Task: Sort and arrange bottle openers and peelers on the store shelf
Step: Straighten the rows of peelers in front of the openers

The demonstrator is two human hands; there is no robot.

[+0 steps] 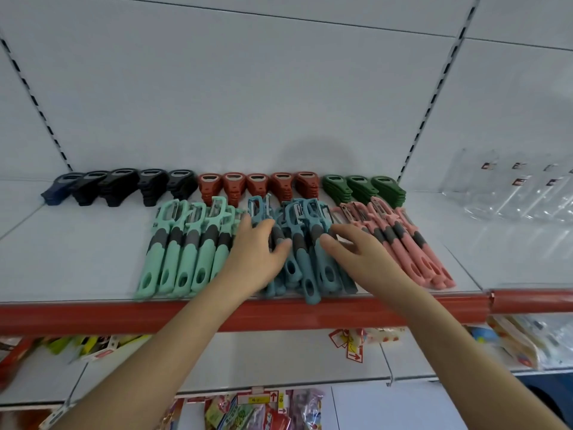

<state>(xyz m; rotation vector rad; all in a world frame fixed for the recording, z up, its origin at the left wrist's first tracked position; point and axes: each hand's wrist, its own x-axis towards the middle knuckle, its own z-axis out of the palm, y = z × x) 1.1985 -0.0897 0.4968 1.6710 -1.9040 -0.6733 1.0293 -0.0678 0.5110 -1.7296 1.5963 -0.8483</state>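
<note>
On the white shelf, bottle openers stand in a back row: dark blue-black ones, red ones, green ones. In front lie peelers in three groups: mint green, teal, pink. My left hand rests with straight fingers on the left side of the teal pile. My right hand lies with spread fingers on its right side, next to the pink group. The teal peelers lie loosely stacked, one handle jutting over the shelf's front edge.
The shelf has a red front strip. Clear plastic packets lie at the back right. Packaged goods hang and lie on lower shelves. Slotted uprights run up the white back wall.
</note>
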